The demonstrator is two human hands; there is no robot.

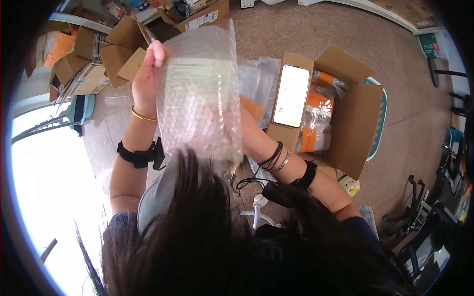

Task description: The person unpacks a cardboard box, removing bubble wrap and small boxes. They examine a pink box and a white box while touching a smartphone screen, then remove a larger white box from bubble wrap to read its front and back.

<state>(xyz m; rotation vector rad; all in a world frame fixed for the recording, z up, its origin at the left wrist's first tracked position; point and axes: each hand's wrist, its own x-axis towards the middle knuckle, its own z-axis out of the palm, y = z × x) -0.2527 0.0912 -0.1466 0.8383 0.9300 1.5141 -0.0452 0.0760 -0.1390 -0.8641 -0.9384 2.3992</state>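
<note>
A clear bubble-wrap bag (197, 98) with something pale green and flat showing through it is held up in front of me. My left hand (148, 74) is closed on its upper left edge, thumb and fingers pinched together. My right hand (222, 116) is behind or inside the bag, seen only as a blur through the plastic, so its fingers cannot be made out. Right of the bag, a phone with a lit white screen (292, 96) rests on a flap of an open cardboard box (355, 126). Orange-and-clear wrapped packages (317, 116) lie in that box.
Several open cardboard boxes (91, 61) stand at the upper left. More clear plastic packaging (259, 81) lies behind the bag. A teal basket rim (382, 118) shows beyond the box. Below are a black cable (249, 181) and a white stand (259, 200); dark chairs (419, 232) stand at the right.
</note>
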